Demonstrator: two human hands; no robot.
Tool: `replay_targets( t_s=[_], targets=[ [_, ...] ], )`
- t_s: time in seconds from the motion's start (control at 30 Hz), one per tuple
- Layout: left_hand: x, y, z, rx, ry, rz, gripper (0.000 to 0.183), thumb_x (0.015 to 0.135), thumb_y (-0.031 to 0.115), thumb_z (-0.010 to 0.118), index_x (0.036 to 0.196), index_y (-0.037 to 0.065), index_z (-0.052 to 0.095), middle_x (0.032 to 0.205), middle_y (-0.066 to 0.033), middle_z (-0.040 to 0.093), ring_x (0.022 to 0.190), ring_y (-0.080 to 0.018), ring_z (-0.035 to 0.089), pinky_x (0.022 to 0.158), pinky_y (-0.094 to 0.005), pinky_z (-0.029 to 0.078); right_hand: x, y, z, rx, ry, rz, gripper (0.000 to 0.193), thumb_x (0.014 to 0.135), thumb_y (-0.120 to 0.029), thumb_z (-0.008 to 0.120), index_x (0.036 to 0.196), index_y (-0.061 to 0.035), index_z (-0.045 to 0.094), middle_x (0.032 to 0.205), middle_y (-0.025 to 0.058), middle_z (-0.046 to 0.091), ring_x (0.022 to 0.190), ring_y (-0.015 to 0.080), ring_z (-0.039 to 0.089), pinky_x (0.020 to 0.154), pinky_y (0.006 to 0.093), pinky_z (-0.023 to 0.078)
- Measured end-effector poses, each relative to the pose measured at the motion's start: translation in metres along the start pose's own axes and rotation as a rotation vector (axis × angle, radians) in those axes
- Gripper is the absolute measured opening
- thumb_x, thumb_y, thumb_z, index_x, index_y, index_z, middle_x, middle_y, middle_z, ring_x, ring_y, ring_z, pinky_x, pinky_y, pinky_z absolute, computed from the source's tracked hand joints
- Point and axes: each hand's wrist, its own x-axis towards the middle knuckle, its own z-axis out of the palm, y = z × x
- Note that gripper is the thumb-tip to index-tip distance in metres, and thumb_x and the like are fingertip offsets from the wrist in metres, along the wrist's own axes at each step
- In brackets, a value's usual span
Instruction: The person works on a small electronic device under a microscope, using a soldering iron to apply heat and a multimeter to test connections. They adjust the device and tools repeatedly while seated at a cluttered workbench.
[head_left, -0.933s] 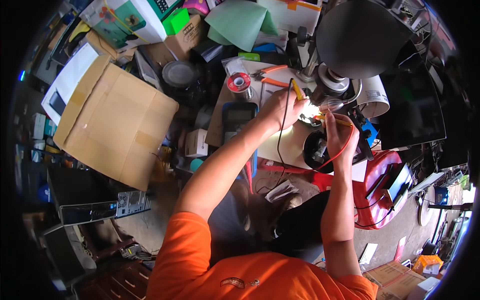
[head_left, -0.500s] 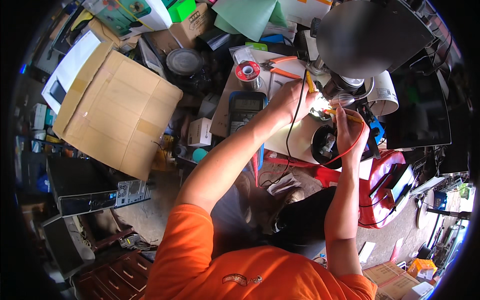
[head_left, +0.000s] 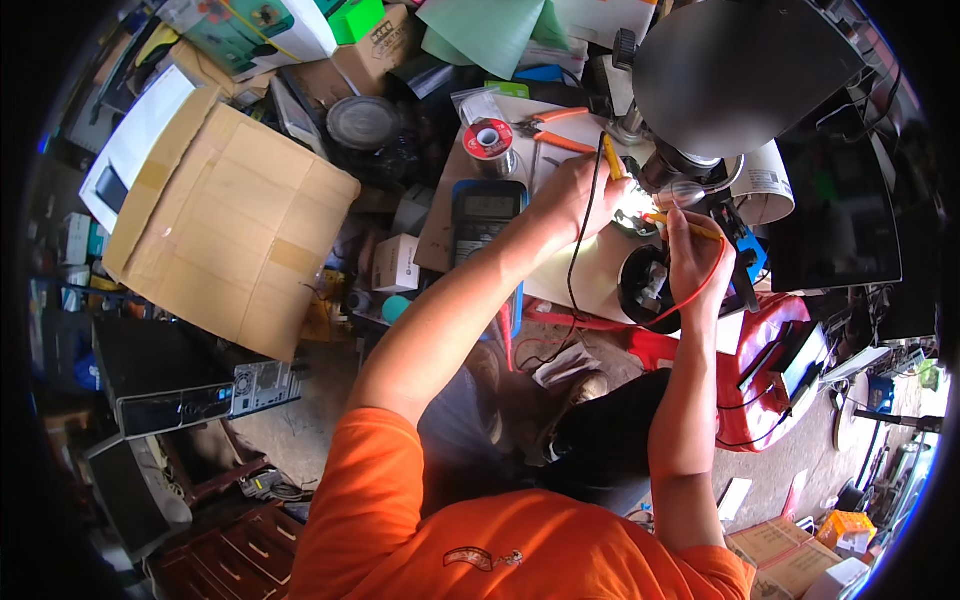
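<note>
Yellow probes (head_left: 704, 232): smooth plastic is seen.
Black lead (head_left: 573, 262) and red lead (head_left: 719, 264): sheathed smoothly; rubber or plastic cannot be told apart.
Wire spool (head_left: 494, 158): shiny metal wire is wound on it.
Pliers (head_left: 562, 115): handles are covered in orange plastic.
Bench top (head_left: 592, 284): finished pale and smooth.
Large carton (head_left: 225, 235): made of matt, creased brown cardboard.
Stool (head_left: 752, 425): moulded in glossy red plastic.
Shirt (head_left: 560, 535): made of matt orange cloth.

At left, a brown cardboard box (head_left: 225, 225) lies near a black computer tower (head_left: 165, 365); a pale green sheet (head_left: 485, 38) occupies the top.
</note>
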Motion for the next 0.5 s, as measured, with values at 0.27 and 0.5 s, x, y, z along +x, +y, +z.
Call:
replay_targets(
  t_s=[0.27, 0.5],
  targets=[
    [0.002, -0.001, 0.001, 0.024, -0.016, -0.010, 0.015, 0.093, 0.015, 0.063, 0.098, 0.001, 0.064, 0.081, -0.0171, 0.068, 0.078, -0.0299, 0.069, 0.069, -0.0367, 0.053, 0.000, -0.002, 0.001, 0.049, -0.001, 0.041, 0.025, 0.093, -0.019, 0.069, 0.095, 0.0064, 0.069, 0.075, 0.0081, 0.071, 0.068, 0.0072, 0.064, 0.064, 0.0228, 0.050],
    [0.000, -0.005, 0.002, -0.068, -0.029, -0.010, 0.011, 0.093, 0.011, 0.062, 0.096, 0.000, 0.061, 0.082, -0.0130, 0.065, 0.078, -0.0226, 0.066, 0.073, -0.0344, 0.052, -0.009, -0.009, -0.003, 0.111, 0.054, 0.009, 0.024, 0.093, -0.018, 0.068, 0.095, 0.0067, 0.068, 0.073, 0.0064, 0.069, 0.066, 0.0059, 0.059, 0.062, 0.0222, 0.048]
  ],
)
